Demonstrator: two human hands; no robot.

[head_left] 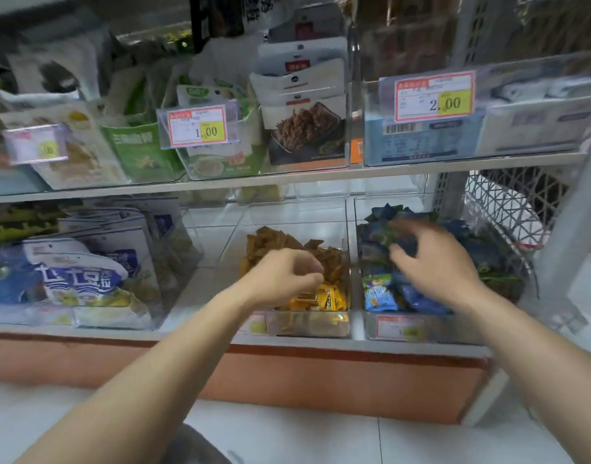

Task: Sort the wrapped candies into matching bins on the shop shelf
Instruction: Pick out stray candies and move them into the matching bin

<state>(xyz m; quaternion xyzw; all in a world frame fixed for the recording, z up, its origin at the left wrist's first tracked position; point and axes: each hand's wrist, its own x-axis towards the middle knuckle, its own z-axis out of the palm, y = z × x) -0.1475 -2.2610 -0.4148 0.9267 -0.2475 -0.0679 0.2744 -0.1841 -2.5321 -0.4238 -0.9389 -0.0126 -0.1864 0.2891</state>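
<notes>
Right grip (433,262) clutches blue candies (421,301)

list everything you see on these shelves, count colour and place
yellow wrapped candies: many, yellow-orange, in middle clear bin, lower shelf
blue wrapped candies: many, blue with some green, in right clear bin, lower shelf
1.00 price tag: one, red-edged white and yellow, upper shelf centre-left
2.00 price tag: one, same colours, upper shelf right
snack bags: several, blue and white, lower shelf left
green packets: several, green, upper shelf left
dark snack packet: one at front, black, upper shelf centre
wire basket: one, white, right of the blue candies
left hand: over the yellow candies, fingers curled, hold unclear
right hand: gripping blue candies
</notes>
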